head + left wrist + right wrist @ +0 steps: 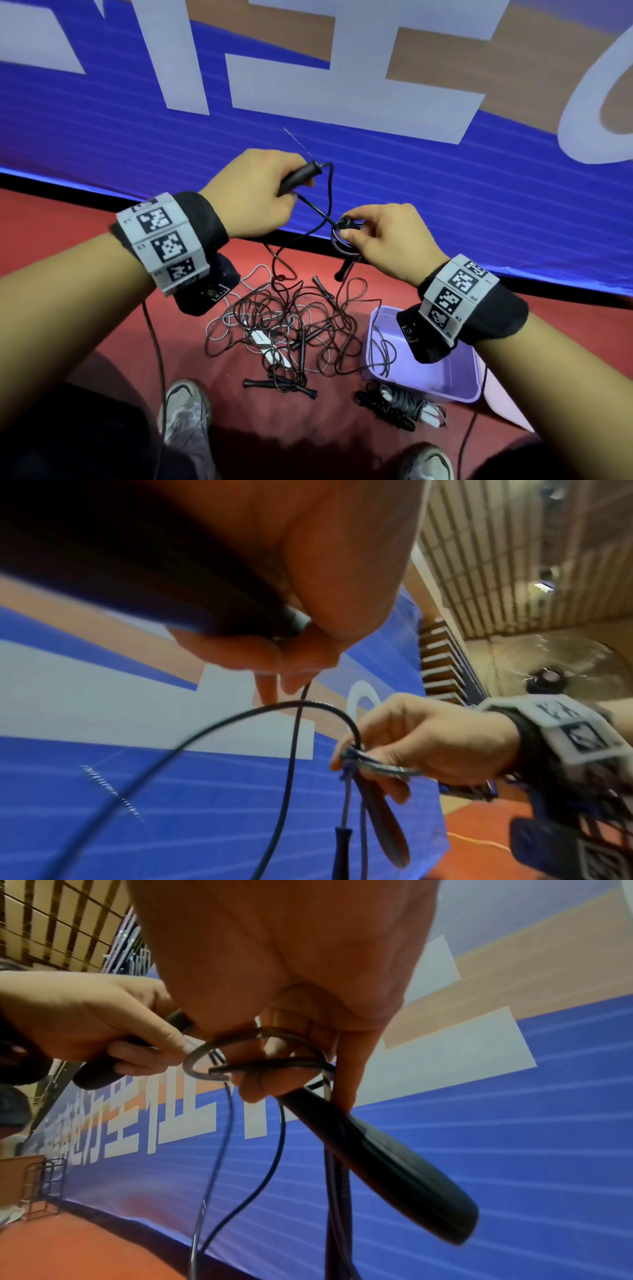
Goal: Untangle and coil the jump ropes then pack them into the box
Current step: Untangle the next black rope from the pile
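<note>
Left hand grips black handle; right hand pinches small coil. Above purple plastic box: tangled pile left; two bundles unpacked.

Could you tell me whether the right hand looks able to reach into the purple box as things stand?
Probably not yet: the right hand grips a rope coil and handle, tied by rope to the left hand. The purple box lies open below it.

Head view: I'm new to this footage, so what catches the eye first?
Both hands are raised over the red floor: the left hand grips a black handle, the right hand pinches a small coil. Below lies a tangled rope pile, beside a purple box.
</note>
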Motion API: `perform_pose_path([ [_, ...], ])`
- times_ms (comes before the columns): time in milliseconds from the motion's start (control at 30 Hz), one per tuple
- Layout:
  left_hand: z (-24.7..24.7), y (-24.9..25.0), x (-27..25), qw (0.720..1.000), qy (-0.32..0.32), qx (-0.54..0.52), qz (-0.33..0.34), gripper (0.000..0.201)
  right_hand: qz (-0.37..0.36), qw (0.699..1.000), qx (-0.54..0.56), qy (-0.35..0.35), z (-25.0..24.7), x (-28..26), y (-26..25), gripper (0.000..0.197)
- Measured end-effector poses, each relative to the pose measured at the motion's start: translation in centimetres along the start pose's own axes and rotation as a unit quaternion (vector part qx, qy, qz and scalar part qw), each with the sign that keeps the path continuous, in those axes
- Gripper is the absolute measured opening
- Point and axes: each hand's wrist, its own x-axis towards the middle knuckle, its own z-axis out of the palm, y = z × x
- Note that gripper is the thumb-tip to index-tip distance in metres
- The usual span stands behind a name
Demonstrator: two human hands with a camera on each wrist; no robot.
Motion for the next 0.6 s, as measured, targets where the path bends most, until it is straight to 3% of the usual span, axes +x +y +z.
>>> perform_pose_path([
  [67, 0.8, 0.6, -0.5, 0.999, -0.023, -0.003, 0.027, 0.028, -0.012, 1.0, 0.013, 0.009, 0.0, -0.2, -0.6, 0.016],
  [200, 2.2, 1.3, -1.0, 0.995, -0.066, 0.021, 0.071, 0.021, -0.03, 0.998, 0.05, 0.031, 0.3, -0.3, -1.1, 0.018],
  [333, 1.7, 0.7, -0.4, 0.996, -0.049, 0.035, 0.063, 0.034, -0.064, 0.993, 0.077, 0.059, 1.0, -0.7, -1.4, 0.031],
  [433, 1.3, 0.6, -0.3, 0.999, -0.007, -0.019, 0.03, 0.025, -0.057, 0.991, 0.101, 0.062, 1.6, -0.7, -1.1, 0.039],
  [600, 1.7, 0.8, -0.4, 0.978, -0.005, -0.198, -0.064, 0.013, 0.001, 0.992, 0.129, -0.005, 1.5, -0.7, -0.7, 0.021],
])
